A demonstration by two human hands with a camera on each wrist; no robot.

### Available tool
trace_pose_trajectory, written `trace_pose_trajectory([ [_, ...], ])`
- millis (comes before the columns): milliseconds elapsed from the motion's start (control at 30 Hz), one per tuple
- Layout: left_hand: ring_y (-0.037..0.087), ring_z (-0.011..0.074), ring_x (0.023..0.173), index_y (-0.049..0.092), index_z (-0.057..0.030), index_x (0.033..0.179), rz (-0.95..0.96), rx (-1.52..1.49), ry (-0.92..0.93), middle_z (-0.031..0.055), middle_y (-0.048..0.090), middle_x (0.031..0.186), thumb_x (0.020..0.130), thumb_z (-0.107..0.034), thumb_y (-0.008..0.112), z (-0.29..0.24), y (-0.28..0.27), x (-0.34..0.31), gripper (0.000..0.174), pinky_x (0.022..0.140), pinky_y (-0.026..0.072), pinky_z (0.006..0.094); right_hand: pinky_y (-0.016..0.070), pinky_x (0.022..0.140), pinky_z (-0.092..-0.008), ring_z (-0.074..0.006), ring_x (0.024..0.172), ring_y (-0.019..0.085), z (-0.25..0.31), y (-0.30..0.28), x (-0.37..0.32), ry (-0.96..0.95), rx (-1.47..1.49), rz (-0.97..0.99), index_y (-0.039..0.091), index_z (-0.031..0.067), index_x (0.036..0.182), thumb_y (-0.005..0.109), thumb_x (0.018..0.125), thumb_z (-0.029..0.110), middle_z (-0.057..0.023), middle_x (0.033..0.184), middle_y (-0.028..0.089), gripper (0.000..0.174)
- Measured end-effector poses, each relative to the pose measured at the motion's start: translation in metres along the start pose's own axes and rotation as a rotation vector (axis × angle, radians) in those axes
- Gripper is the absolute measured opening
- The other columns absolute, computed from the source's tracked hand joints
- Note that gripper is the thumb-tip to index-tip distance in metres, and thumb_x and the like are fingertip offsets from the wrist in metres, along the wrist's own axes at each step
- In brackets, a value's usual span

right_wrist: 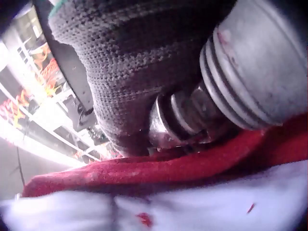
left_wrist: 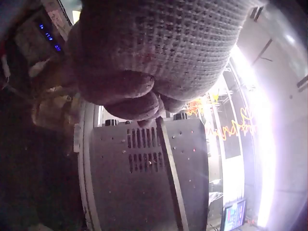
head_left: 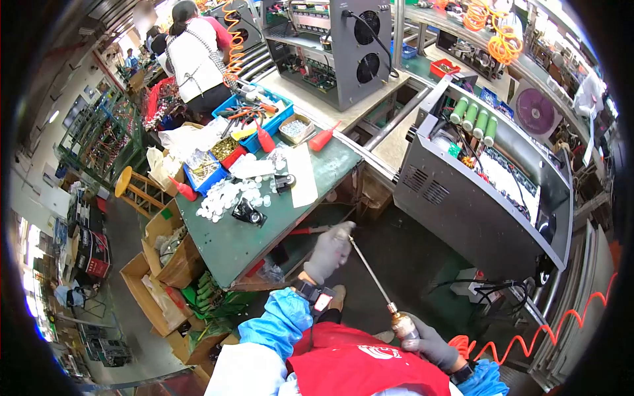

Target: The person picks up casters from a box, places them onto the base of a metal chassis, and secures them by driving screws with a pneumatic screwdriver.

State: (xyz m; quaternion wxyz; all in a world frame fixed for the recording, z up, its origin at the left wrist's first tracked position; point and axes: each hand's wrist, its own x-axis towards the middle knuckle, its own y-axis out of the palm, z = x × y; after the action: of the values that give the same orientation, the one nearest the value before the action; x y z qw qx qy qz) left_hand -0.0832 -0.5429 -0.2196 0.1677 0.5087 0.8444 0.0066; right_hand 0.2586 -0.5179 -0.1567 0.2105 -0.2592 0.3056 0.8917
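Observation:
A pneumatic screwdriver (head_left: 400, 322) with a long thin shaft (head_left: 371, 272) lies slantwise in front of the red apron. My gloved right hand (head_left: 432, 343) grips its body; in the right wrist view the grey glove (right_wrist: 130, 62) is beside the metal tool body (right_wrist: 255, 62). At the shaft's far end my gloved left hand (head_left: 329, 252) has its fingers curled round the tip. In the left wrist view the curled fingers of that hand (left_wrist: 139, 98) pinch the shaft (left_wrist: 172, 173); whether a screw is at the tip is hidden.
An open grey metal case (head_left: 475, 198) with green cylinders stands at right. On the green table (head_left: 224, 254) lie white discs, two black casters, red bottles and bins. Cardboard boxes (head_left: 148, 290) stand at left. An orange coiled hose (head_left: 528, 350) runs at lower right. Another person stands beyond the table.

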Motion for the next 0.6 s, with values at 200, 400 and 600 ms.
trace_pose_trajectory([
  [200,0.049,0.0106,0.054,0.037,-0.0145,0.151,-0.566,-0.157,-0.041,0.0013,0.054,0.074,0.105,-0.019,0.047,0.029,-0.114,0.095,0.047,0.043,0.039,0.0247,0.0446,0.091,-0.0273,-0.0135,0.101,0.054,0.029,0.028,0.032,-0.016,0.027,-0.124,0.032,0.0012,0.152,0.077,0.075,0.022,-0.0064,0.119,0.055,0.092],
  [400,0.044,0.0134,0.044,0.049,-0.0072,0.131,-0.701,-0.132,-0.035,0.0043,0.055,0.076,0.091,-0.01,0.067,0.046,-0.16,0.183,0.044,0.039,0.0329,0.0296,0.0457,0.089,-0.0275,-0.014,0.098,0.055,0.028,0.043,0.051,-0.015,0.083,-0.251,0.03,0.002,0.153,0.077,0.076,0.023,-0.007,0.118,0.056,0.093],
  [600,0.049,0.0138,0.05,0.053,-0.0017,0.12,-0.789,-0.107,-0.014,0.0054,0.062,0.087,0.082,-0.002,0.075,0.054,-0.171,0.215,0.043,0.042,0.0415,0.0292,0.0459,0.088,-0.0274,-0.0133,0.097,0.054,0.02,0.047,0.058,-0.036,0.156,-0.309,0.03,0.002,0.152,0.076,0.076,0.021,-0.0066,0.118,0.055,0.091],
])
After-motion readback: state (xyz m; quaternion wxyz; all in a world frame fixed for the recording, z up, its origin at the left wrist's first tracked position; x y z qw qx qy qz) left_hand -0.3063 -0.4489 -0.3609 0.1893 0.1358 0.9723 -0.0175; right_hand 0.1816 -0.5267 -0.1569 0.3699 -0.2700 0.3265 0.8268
